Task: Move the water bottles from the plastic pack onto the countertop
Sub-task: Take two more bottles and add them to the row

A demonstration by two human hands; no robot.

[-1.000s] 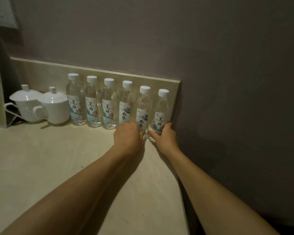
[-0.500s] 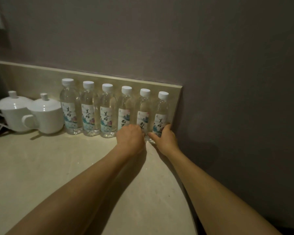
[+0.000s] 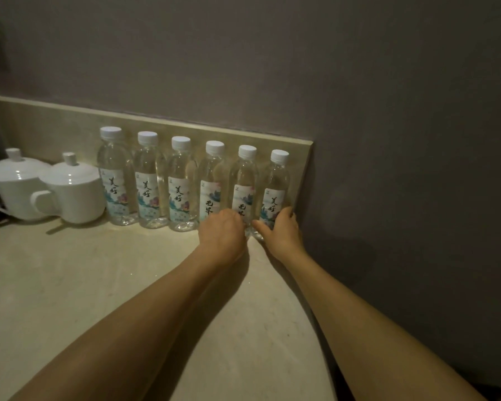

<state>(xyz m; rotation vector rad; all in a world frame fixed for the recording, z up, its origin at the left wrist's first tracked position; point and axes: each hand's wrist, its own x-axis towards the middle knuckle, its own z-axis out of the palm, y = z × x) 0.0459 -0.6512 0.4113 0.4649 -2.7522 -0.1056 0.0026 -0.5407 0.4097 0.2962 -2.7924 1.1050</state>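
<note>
- Six clear plastic water bottles with white screw caps stand upright in a row on the pale beige stone countertop [image 3: 70, 285], backed against its low beige upstand [image 3: 55, 131]. The row runs from the leftmost bottle [image 3: 113, 175] to the rightmost bottle [image 3: 276, 189], which sits just beside the grey side wall [image 3: 417, 169].
- No plastic pack shows in this view, so I judge the unloading to be at or near its end, and this step to be squaring up the right end of the row.
- My left hand [image 3: 222, 235] is curled low around the base of the fourth bottle [image 3: 211, 186], its knuckles reaching across toward the fifth bottle [image 3: 245, 186]. My fingers are hidden behind the back of the hand, so I cannot tell whether I clamp one bottle or both.
- My right hand [image 3: 281, 230] wraps the base of the rightmost bottle, thumb on its near side and fingers between the bottle and the wall.
- The next move, as I judge it, calls for letting go gently and drawing both hands straight back, since the bottles stand close enough that a nudge could tip one against its neighbour.
- The labels are white with a blue and pink landscape print. The three left bottles and the rightmost read "美好" in black brush script; the fourth and fifth read "无界". The smaller print is too fine to read.
- Two white ceramic lidded cups [image 3: 73, 192] stand to the left of the row.
</note>
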